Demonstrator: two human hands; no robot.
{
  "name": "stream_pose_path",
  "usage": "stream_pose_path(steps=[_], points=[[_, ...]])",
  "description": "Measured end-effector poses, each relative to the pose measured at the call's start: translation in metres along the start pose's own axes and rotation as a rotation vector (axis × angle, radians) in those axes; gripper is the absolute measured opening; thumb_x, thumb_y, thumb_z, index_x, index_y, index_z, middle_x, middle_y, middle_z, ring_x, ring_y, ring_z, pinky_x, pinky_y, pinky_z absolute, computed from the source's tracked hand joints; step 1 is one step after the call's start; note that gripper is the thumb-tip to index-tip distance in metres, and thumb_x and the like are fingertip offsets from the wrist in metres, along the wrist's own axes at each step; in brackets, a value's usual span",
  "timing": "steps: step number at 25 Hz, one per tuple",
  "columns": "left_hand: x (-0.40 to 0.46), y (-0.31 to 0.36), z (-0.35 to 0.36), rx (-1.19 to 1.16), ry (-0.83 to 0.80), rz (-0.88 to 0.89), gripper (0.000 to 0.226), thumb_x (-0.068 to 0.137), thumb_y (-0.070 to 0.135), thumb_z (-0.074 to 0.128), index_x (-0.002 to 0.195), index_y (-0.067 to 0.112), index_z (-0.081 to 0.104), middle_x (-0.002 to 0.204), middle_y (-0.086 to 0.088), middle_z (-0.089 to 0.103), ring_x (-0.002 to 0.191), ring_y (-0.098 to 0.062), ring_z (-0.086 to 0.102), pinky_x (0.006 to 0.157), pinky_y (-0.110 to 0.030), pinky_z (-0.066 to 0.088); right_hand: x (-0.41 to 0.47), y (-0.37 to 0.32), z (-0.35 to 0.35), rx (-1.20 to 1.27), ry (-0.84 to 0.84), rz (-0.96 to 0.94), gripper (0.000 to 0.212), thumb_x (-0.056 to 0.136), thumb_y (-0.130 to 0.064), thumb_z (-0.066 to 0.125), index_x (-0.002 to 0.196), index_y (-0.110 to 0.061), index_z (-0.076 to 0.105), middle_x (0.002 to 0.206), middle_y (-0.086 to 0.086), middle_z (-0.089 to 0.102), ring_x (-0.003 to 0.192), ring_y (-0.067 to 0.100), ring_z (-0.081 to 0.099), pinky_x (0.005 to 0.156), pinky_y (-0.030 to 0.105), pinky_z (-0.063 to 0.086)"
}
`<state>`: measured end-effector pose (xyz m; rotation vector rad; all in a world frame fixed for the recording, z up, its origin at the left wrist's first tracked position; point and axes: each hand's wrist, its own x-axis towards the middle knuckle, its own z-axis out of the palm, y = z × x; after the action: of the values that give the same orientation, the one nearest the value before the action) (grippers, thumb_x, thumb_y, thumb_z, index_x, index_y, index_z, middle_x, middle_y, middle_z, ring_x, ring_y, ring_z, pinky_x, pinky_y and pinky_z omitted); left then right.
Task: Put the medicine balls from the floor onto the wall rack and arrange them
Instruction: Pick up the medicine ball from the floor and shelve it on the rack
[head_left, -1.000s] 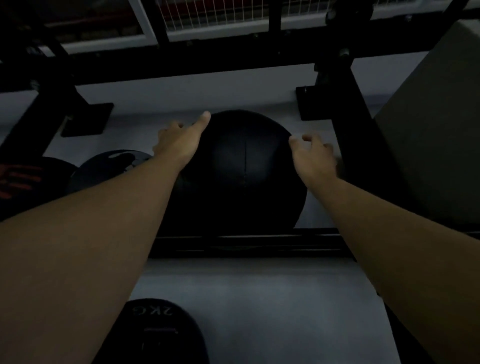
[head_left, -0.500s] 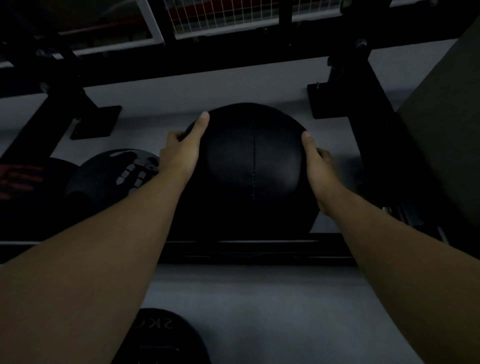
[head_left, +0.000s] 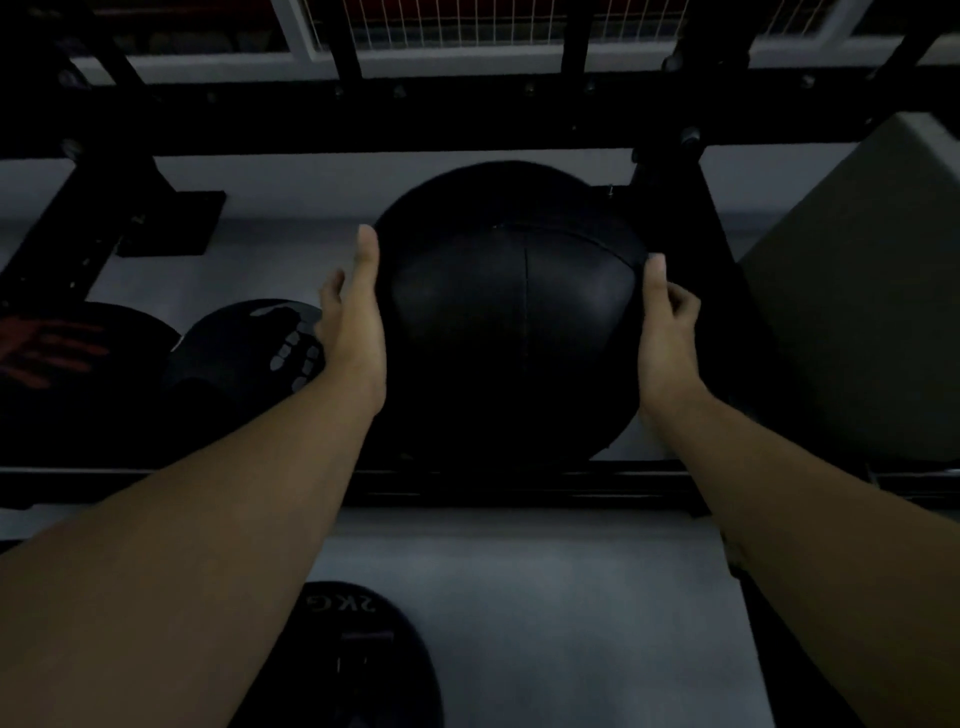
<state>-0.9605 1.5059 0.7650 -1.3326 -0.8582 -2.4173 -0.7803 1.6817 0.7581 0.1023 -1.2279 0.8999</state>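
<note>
A large black medicine ball with a stitched seam rests on the black wall rack's front rail. My left hand presses flat against its left side, and my right hand clasps its right side. To its left on the same rack sit a smaller black ball with white print and a ball with red print. A black ball marked 2KG lies below on the floor.
A black rack upright stands close to the right of the held ball. A grey-green padded block fills the right side. A black crossbar runs overhead, with a wire mesh window above. Grey floor lies below the rack.
My hands went from hovering over the big ball to gripping both its sides. The ball now sits a little further right, and its seam pattern has turned.
</note>
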Motion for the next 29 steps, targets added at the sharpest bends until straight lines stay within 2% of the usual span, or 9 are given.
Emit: stream_pose_path(steps=[2,4,7,11,14,17,22,27,29], points=[[-0.011,0.008,-0.008,-0.039,-0.017,-0.022,0.114,0.059,0.092,0.061,0.155,0.033,0.050,0.152,-0.002,0.059,0.135,-0.027,0.060,0.115,-0.052,0.048,-0.014,-0.015,-0.001,-0.015,0.013,-0.016,0.086,0.088,-0.084,0.041,0.158,-0.034,0.038,0.162,0.003,0.044,0.142,0.025,0.049,0.118,0.049,0.042],[-0.029,0.013,-0.016,-0.044,-0.024,-0.003,0.104,0.068,0.087,0.061,0.156,0.034,0.047,0.149,0.002,0.061,0.133,-0.023,0.061,0.115,-0.049,0.049,-0.031,-0.027,-0.003,-0.016,0.018,-0.050,0.084,0.090,-0.082,0.038,0.162,-0.038,0.034,0.158,-0.003,0.050,0.138,0.020,0.050,0.117,0.045,0.042],[-0.056,0.024,-0.026,-0.057,-0.015,0.044,0.095,0.077,0.080,0.059,0.158,0.032,0.044,0.149,0.005,0.061,0.134,-0.017,0.060,0.117,-0.043,0.047,-0.059,-0.041,-0.012,0.055,0.069,-0.074,0.076,0.091,-0.076,0.043,0.156,-0.038,0.045,0.141,-0.011,0.060,0.128,0.012,0.058,0.117,0.044,0.045],[-0.104,0.051,-0.028,-0.036,-0.004,0.056,0.087,0.078,0.079,0.058,0.151,0.033,0.048,0.142,0.009,0.063,0.130,-0.010,0.061,0.115,-0.038,0.049,-0.097,-0.062,-0.033,0.198,0.113,-0.076,0.073,0.086,-0.070,0.052,0.146,-0.030,0.059,0.140,-0.003,0.069,0.129,0.018,0.065,0.113,0.043,0.051],[-0.145,0.064,-0.023,-0.029,0.041,0.015,0.077,0.083,0.074,0.061,0.147,0.031,0.052,0.138,0.007,0.066,0.125,-0.011,0.065,0.112,-0.038,0.052,-0.122,-0.071,-0.062,0.195,0.127,-0.036,0.069,0.086,-0.067,0.052,0.143,-0.030,0.061,0.137,-0.004,0.071,0.126,0.018,0.067,0.113,0.044,0.051],[-0.189,0.061,-0.018,0.001,0.037,0.022,0.075,0.088,0.067,0.059,0.149,0.025,0.051,0.141,0.003,0.064,0.126,-0.009,0.064,0.111,-0.031,0.051,-0.145,-0.070,-0.100,0.139,0.146,-0.013,0.078,0.082,-0.072,0.051,0.145,-0.028,0.060,0.140,0.000,0.069,0.130,0.020,0.064,0.114,0.045,0.049],[-0.257,0.054,-0.017,0.035,0.057,-0.105,0.082,0.084,0.071,0.061,0.151,0.027,0.048,0.144,0.006,0.061,0.128,-0.007,0.061,0.109,-0.028,0.049,-0.191,-0.064,-0.152,0.069,0.197,0.111,0.080,0.077,-0.074,0.052,0.142,-0.028,0.063,0.138,-0.001,0.070,0.129,0.020,0.065,0.115,0.045,0.048],[-0.313,0.021,-0.030,0.021,0.120,-0.242,0.086,0.075,0.078,0.065,0.146,0.031,0.055,0.141,0.005,0.066,0.126,-0.010,0.066,0.111,-0.035,0.051,-0.234,-0.047,-0.185,-0.066,0.236,0.150,0.076,0.081,-0.069,0.046,0.136,-0.020,0.063,0.122,-0.007,0.070,0.110,0.009,0.065,0.099,0.031,0.052],[-0.327,0.006,-0.032,0.024,0.172,-0.335,0.088,0.070,0.080,0.067,0.144,0.034,0.057,0.136,0.006,0.069,0.122,-0.014,0.068,0.107,-0.037,0.054,-0.241,-0.034,-0.194,-0.118,0.241,0.206,0.065,0.087,-0.065,0.046,0.133,-0.023,0.064,0.124,-0.004,0.071,0.112,0.013,0.066,0.100,0.034,0.054]])
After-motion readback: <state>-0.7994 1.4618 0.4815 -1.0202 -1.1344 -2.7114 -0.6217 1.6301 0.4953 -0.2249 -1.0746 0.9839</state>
